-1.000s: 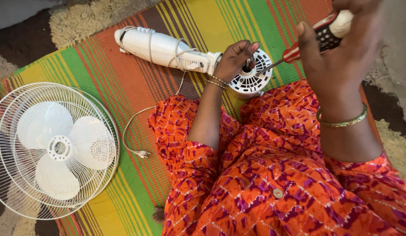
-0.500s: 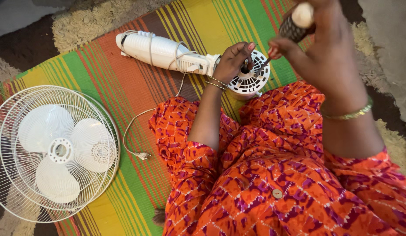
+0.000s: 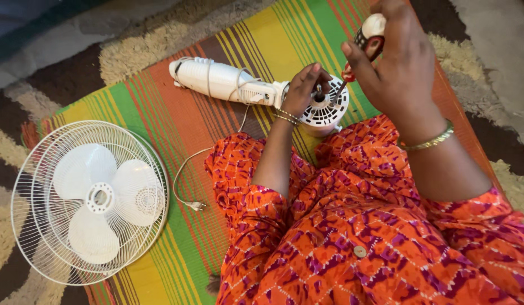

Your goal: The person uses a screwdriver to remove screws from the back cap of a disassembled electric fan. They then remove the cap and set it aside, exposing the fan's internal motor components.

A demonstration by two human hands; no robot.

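- Since the earlier frame, right hand (image 3: pixel 400 62) has tipped the screwdriver (image 3: pixel 360 48) more upright; the handle top now shows above the fingers, and the metal tip sits closer to the fan motor (image 3: pixel 327 107).
- Right hand: fingers closed around the red, black and white screwdriver handle; shaft runs down and left from the fingertips to the vented motor housing.
- Left hand (image 3: pixel 304 87): fingers curled over the top of the fan motor, touching it beside the centre shaft; whether they pinch the shaft itself cannot be told.
- Fan motor lies on its side on the striped mat (image 3: pixel 160 107), directly under the left fingertips, just beyond the person's knees.
- White fan stand (image 3: pixel 216 79) joins the motor to the left of the left fingers, cord wound around it.
- Cord (image 3: pixel 185 181) trails from the stand down the mat, ending in a plug, well apart from both hands.
- Fan cage (image 3: pixel 87 200) with three white blades lies flat far left of the hands, part on the mat, part on the rug (image 3: pixel 137 45).
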